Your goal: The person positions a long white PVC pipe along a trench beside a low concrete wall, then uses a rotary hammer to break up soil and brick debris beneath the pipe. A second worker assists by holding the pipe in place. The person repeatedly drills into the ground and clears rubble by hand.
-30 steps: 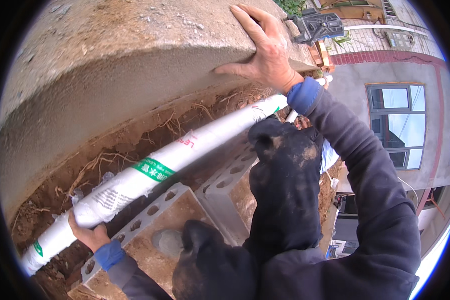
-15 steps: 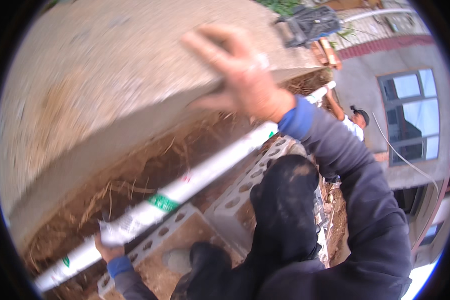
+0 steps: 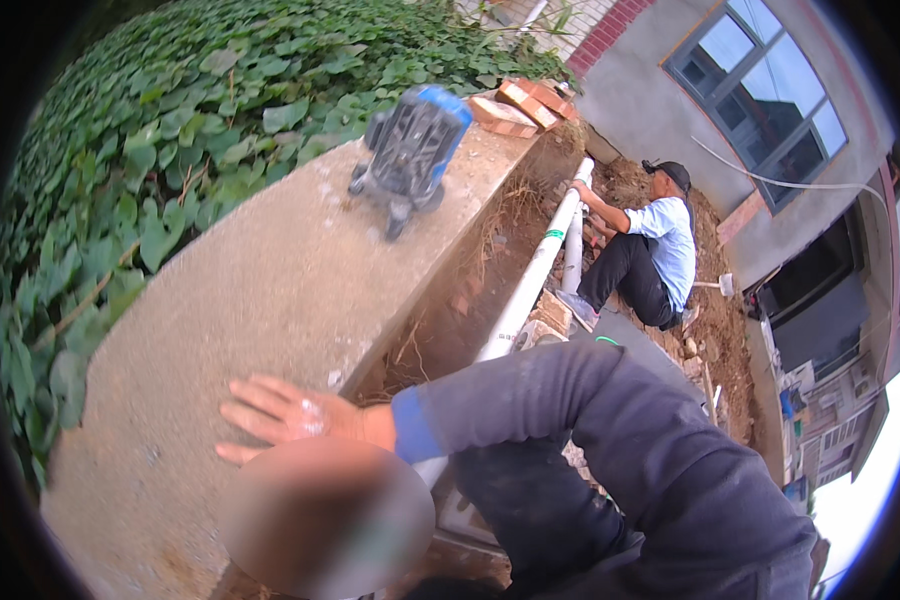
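My right hand (image 3: 285, 410) lies flat on the top of a concrete wall (image 3: 240, 290), fingers spread, holding nothing. A whitish smear shows on its back. Below the wall, a long white plastic pipe (image 3: 530, 290) with a green band runs along the trench and passes behind my right forearm. At its far end a co-worker (image 3: 665, 245) squats with a hand on the pipe. My left hand is not in view; a blurred oval covers the area below my right hand.
A blue and black device on short legs (image 3: 410, 150) stands on the wall, near stacked red bricks (image 3: 520, 105). Leafy green vines (image 3: 170, 170) grow along its left. Another white pipe (image 3: 573, 250) stands near the co-worker. A grey building (image 3: 660, 100) rises behind.
My right hand has come down from the air onto the wall top. The view has swung, bringing the vines and co-worker further in. My left hand, earlier at the pipe, has left the view.
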{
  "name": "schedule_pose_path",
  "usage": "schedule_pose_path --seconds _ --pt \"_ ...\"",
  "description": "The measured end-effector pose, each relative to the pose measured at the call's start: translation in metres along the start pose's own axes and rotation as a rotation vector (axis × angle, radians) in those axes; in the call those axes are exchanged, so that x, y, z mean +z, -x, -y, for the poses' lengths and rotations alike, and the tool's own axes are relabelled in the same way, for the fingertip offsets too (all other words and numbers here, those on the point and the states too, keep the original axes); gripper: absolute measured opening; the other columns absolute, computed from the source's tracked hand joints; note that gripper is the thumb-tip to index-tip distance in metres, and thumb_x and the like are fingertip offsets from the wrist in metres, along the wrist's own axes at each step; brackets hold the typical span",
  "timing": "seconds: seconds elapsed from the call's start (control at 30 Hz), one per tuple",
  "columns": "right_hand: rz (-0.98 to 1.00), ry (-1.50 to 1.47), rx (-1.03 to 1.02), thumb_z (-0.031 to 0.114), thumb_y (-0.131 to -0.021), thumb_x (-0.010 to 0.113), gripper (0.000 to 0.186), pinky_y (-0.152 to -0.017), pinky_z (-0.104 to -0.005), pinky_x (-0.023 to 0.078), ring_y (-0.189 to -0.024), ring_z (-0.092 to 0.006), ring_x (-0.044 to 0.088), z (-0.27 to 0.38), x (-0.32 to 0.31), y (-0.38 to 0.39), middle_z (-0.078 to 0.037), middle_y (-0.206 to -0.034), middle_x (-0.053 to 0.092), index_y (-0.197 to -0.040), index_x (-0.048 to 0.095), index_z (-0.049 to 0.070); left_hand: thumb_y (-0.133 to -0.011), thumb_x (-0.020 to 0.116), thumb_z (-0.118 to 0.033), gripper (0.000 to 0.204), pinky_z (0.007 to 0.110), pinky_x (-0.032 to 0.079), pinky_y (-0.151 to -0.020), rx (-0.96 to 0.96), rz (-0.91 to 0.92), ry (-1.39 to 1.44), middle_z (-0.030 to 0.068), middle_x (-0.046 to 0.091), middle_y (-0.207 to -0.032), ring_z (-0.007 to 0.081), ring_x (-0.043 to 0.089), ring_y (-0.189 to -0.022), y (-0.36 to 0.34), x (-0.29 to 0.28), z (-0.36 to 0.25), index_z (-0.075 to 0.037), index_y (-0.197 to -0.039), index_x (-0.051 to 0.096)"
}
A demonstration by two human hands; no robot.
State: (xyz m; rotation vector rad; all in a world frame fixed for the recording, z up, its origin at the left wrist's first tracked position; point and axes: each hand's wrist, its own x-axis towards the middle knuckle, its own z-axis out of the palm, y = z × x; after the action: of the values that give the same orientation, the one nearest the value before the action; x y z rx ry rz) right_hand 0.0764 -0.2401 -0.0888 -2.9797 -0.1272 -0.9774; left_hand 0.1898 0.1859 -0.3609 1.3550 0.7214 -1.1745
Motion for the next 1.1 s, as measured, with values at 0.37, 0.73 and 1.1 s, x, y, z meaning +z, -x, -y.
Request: schedule_pose_path --seconds 0.37,0.73,1.1 --pt "-0.052 0.122 0.021 0.023 -0.086 0.063 0.056 -0.112 -0.0540 0.042 -0.128 -0.0420 0.055 0.005 0.000 0.000 -0.022 -0.127 0.060 -0.133 0.058 -0.005 -0.092 0.078 -0.012 0.019 0.039 0.058 -0.075 1.273 -0.099 -1.008 0.0162 0.072 -0.089 0.0240 0.069 -0.081 0.262 0.072 -0.138 0.005 -0.099 0.073" --pt "0.029 0.125 0.089 0.022 -0.083 0.066 0.060 -0.117 -0.0519 0.038 -0.133 -0.0393 0.051 0.014 -0.010 -0.003 -0.021 -0.134 0.056 -0.136 0.055 -0.004 -0.105 0.052 -0.042 0.052 0.057 0.048 -0.098 1.748 -0.403 -1.474 0.0291 0.064 -0.119 0.0473 0.060 -0.112 0.261 0.134 -0.236 0.004 -0.125 0.065" --pt "0.153 0.118 0.121 0.020 -0.086 0.063 0.062 -0.117 -0.0509 0.040 -0.135 -0.0389 0.052 0.016 -0.009 -0.008 -0.021 -0.137 0.056 -0.142 0.051 -0.004 -0.106 0.050 -0.043 0.051 0.055 0.046 -0.103 1.931 -0.445 -1.316 0.0259 0.059 -0.129 0.0449 0.057 -0.119 0.241 0.117 -0.249 0.003 -0.125 0.063"
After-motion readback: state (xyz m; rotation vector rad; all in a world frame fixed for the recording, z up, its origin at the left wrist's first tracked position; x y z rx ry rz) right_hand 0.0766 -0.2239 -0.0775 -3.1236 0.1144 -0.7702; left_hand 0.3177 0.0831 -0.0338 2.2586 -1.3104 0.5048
